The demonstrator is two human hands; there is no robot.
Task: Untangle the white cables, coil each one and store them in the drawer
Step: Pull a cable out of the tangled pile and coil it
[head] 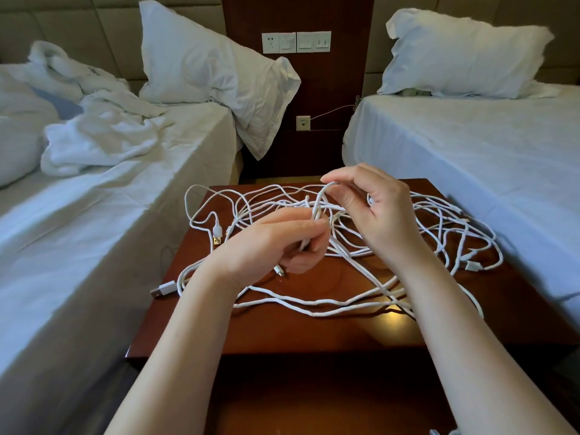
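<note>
Two beds are recorded, the left bed [125, 215] unmade and the right bed [470, 152] made, with a dark wooden tabletop [298, 334] between them. The white cables [314, 313] are found spread over most of the tabletop in one loose tangle, none yet coiled. The drawer is not in view.

Both hands are held over the middle of the tangle. The left hand [276, 243] is clenched round a strand, with a small plug showing just below its fingers [310, 230]. The right hand [379, 215] is held just to the far right of it, its fingers [345, 196] pinching the top of a lifted loop [320, 199].

The loop's long axis runs from the left hand up and away to the right fingers, so the strand lies directly between the hands. The left hand is judged nearer the free end. A USB plug [163, 290] is noted at the near left edge.
</note>
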